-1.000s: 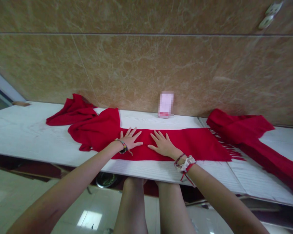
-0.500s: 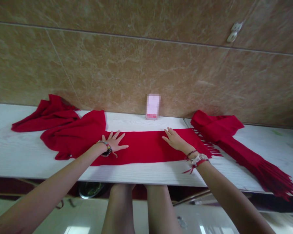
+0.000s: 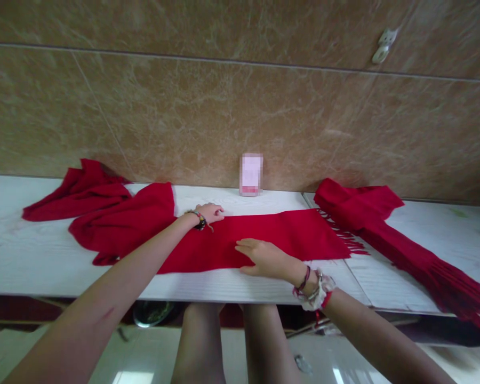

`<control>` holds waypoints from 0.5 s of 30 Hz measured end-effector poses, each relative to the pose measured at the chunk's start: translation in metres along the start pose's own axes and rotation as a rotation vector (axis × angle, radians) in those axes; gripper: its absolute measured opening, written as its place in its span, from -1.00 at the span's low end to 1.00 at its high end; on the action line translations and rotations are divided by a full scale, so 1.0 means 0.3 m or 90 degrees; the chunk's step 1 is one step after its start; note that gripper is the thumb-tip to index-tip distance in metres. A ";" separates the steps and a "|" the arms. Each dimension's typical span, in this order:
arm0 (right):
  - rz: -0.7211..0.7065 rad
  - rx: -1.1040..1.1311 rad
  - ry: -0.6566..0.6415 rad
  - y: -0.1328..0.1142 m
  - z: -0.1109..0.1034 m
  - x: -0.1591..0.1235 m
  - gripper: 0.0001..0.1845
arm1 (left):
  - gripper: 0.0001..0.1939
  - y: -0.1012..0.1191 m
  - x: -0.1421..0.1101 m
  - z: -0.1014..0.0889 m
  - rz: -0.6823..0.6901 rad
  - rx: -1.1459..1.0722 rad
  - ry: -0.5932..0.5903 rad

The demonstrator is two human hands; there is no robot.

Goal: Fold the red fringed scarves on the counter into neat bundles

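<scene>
A red fringed scarf [image 3: 248, 229] lies partly spread flat along the white tabletop. Its left part is bunched in loose folds, and its fringe [image 3: 352, 242] rests toward the right. My left hand [image 3: 210, 212] is at the scarf's far edge with its fingers curled; whether they pinch cloth is hidden. Closer to me, my right hand [image 3: 262, 258] hovers over or touches the near edge, fingers stretched out and thumb apart. Beaded and braided bracelets circle both wrists.
A second red fringed scarf [image 3: 380, 234], folded over itself, lies on the right. More crumpled red cloth [image 3: 84, 194] is at the back left. A small pixelated upright thing [image 3: 251, 175] leans against the brown marbled wall [image 3: 184, 117]. Below the table edge is a metal bowl [image 3: 154, 313].
My left hand moved right and away to the far edge, and its spread fingers curled. My right hand slid left and nearer to me, toward the near edge. The scarf's flat part barely shifted.
</scene>
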State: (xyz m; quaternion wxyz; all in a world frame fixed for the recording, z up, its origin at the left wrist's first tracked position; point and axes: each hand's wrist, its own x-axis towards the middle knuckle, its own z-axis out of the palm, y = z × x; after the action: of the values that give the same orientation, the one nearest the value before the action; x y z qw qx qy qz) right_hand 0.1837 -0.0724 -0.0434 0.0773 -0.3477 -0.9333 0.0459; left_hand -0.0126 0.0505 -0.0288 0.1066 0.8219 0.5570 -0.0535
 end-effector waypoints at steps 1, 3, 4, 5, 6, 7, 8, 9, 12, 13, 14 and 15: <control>-0.017 -0.013 0.004 -0.030 0.003 0.006 -0.58 | -0.59 0.005 0.015 -0.001 0.004 -0.009 -0.002; -0.037 -0.051 0.018 -0.075 0.012 0.020 -0.67 | -0.64 0.009 0.040 -0.002 0.017 -0.026 -0.010; -0.044 -0.073 0.026 -0.090 0.017 0.028 -0.70 | -0.68 0.008 0.049 -0.002 0.025 -0.037 -0.015; -0.053 -0.095 0.033 -0.101 0.023 0.037 -0.72 | -0.72 0.005 0.057 -0.003 0.034 -0.048 -0.020; -0.061 -0.117 0.040 -0.108 0.029 0.045 -0.74 | -0.75 0.001 0.065 -0.004 0.042 -0.061 -0.025; -0.066 -0.138 0.050 -0.113 0.034 0.054 -0.75 | -0.78 -0.004 0.071 -0.005 0.048 -0.074 -0.030; -0.067 -0.157 0.062 -0.116 0.040 0.062 -0.76 | -0.80 -0.010 0.077 -0.006 0.053 -0.089 -0.035; -0.063 -0.173 0.076 -0.118 0.046 0.069 -0.78 | -0.82 -0.015 0.082 -0.008 0.056 -0.105 -0.041; -0.037 -0.212 0.106 -0.122 0.064 0.084 -0.85 | -0.83 -0.026 0.098 -0.006 0.059 -0.167 -0.061; -0.034 -0.222 0.107 -0.124 0.070 0.087 -0.86 | -0.82 -0.028 0.102 -0.003 0.059 -0.191 -0.069; -0.035 -0.230 0.106 -0.125 0.074 0.089 -0.87 | -0.81 -0.030 0.107 0.001 0.059 -0.216 -0.077; -0.043 -0.237 0.105 -0.127 0.078 0.090 -0.87 | -0.79 -0.032 0.110 0.006 0.058 -0.242 -0.086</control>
State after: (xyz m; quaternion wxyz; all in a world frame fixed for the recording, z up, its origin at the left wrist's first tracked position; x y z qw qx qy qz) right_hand 0.1352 -0.0841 -0.0580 0.0897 -0.3273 -0.9272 -0.1584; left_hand -0.0093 0.0835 -0.0384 0.2988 0.8060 0.5110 0.0025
